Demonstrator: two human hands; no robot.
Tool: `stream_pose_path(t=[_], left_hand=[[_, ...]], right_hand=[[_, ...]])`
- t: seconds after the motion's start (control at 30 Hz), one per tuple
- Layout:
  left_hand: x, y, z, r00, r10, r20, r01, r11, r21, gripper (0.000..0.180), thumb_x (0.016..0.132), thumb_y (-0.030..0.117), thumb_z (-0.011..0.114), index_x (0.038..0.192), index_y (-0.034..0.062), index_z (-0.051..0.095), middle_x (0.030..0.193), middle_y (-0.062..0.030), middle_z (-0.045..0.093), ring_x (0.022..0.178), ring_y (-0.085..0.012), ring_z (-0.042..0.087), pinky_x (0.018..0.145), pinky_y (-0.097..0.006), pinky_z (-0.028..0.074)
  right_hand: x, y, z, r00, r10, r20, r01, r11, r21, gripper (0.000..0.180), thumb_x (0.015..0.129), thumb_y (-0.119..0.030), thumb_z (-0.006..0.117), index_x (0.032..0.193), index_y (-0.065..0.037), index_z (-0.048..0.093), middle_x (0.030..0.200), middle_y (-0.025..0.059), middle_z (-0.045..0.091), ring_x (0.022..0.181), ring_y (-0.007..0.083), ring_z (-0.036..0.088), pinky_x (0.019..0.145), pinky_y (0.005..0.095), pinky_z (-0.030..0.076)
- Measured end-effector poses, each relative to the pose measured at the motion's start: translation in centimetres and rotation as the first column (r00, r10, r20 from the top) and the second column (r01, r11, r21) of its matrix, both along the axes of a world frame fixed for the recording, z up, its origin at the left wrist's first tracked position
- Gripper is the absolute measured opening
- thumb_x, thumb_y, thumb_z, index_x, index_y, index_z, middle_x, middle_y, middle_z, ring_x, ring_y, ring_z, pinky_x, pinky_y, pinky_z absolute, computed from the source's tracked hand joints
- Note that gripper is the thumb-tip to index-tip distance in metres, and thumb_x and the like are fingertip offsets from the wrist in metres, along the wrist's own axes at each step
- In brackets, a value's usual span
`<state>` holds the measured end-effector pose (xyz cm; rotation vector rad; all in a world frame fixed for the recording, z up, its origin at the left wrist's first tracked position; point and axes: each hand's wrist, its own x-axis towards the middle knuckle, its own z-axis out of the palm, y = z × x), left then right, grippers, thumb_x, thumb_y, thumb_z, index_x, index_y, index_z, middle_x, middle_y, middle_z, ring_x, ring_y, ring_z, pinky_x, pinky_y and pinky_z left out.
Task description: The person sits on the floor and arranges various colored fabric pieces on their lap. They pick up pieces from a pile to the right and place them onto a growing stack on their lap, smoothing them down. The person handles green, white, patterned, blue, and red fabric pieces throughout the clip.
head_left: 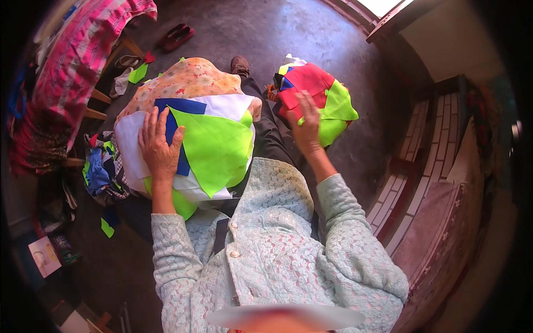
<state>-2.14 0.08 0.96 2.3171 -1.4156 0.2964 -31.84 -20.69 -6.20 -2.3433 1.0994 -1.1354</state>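
Beside our left hand, which lies flat with its fingers spread, a lime-green cloth piece is laid out over a dark blue cloth strip and white cloth, with floral fabric beyond. Our right hand is at the red cloth of a second heap; its fingers are extended, but we cannot tell whether it pinches anything. We judge the work unfinished: loose pieces remain under the right hand, though how many is hidden.
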Motion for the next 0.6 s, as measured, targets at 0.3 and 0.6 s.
stream_pose_path(t=[0.3, 0.6], left_hand=[[-0.3, -0.1, 0.4, 1.000, 0.001, -0.012, -0.001, 1.000, 0.020, 0.056, 0.091, 0.050, 0.052, 0.136, 0.0173, 0.050, 0.144, -0.0064, 0.043, 0.135, -0.0283, 0.036, 0.112, -0.048, 0.023], [-0.2, 0.0, 0.7, 0.999, -0.008, -0.037, 0.009, 0.999, 0.032, 0.056, 0.091, 0.048, 0.054, 0.136, 0.0159, 0.049, 0.144, -0.0072, 0.044, 0.136, -0.0287, 0.036, 0.112, -0.049, 0.022]], right_hand=[[-13.0, -5.7, -6.5, 0.723, -0.214, -0.657, 0.326, 0.944, 0.052, 0.063, 0.074, -0.017, 0.073, 0.133, -0.012, 0.050, 0.138, 0.0101, 0.048, 0.131, 0.0248, 0.041, 0.104, 0.0475, 0.032], [-12.4, -7.1, -9.1, 0.768, -0.324, -0.551, 0.308, 0.943, -0.125, 0.030, 0.077, -0.021, 0.070, 0.107, -0.016, 0.066, 0.112, 0.0039, 0.060, 0.109, 0.0207, 0.056, 0.094, 0.0440, 0.036]])
